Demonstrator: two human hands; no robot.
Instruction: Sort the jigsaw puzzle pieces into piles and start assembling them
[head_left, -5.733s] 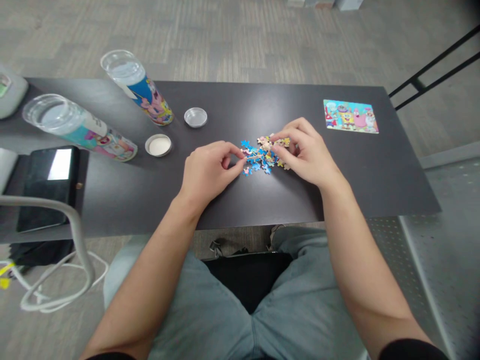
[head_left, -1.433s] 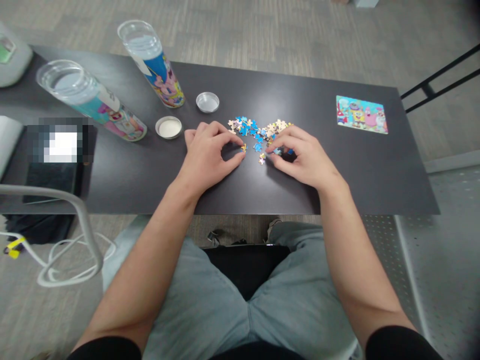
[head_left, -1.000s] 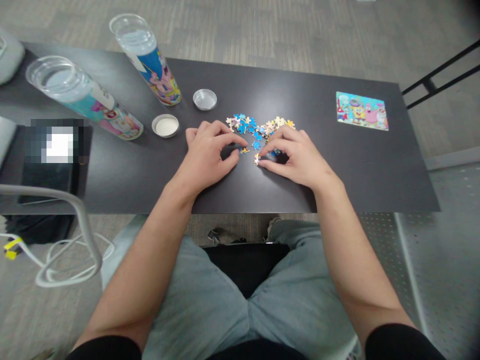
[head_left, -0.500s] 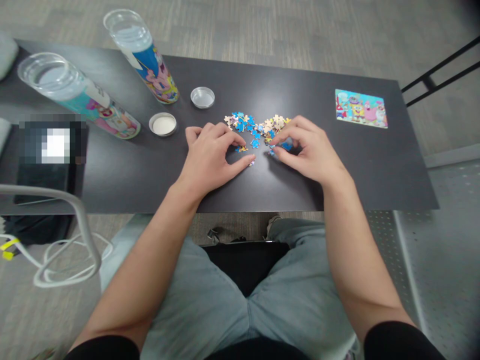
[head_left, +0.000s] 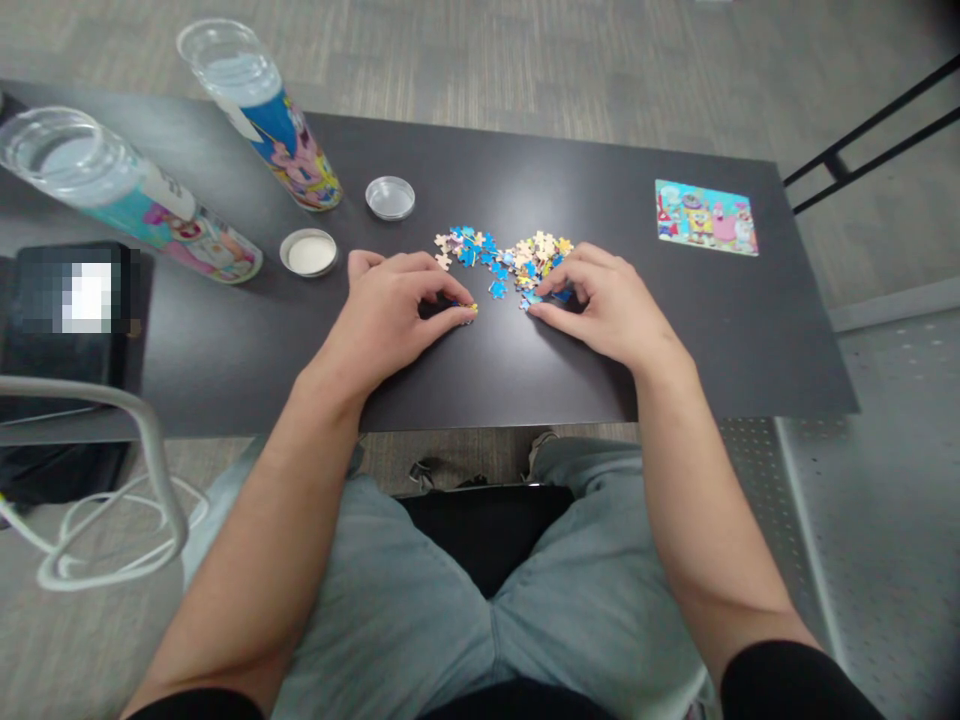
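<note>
Thumb and fingers of my left hand (head_left: 401,310) are closed on a small yellowish jigsaw piece (head_left: 471,312) at the table surface. My right hand (head_left: 604,300) pinches a light-blue jigsaw piece (head_left: 529,298) at the near side of the pile. Between and beyond my hands lies a loose pile of jigsaw pieces (head_left: 540,252), some with the picture up and some showing plain tan backs. A single blue piece (head_left: 497,289) sits between my two hands. My right fingers hide part of the pile.
A cartoon picture card (head_left: 706,218) lies at the right of the dark table (head_left: 750,340). Two clear-topped cartoon tubes (head_left: 289,150) stand at the left, near two round lids (head_left: 390,198). A pixelated dark object (head_left: 67,340) and a white cable (head_left: 161,480) are at far left.
My left thumb and fingers have come together on a jigsaw piece. My right thumb and fingertips have closed in on a light-blue piece. The view has shifted slightly.
</note>
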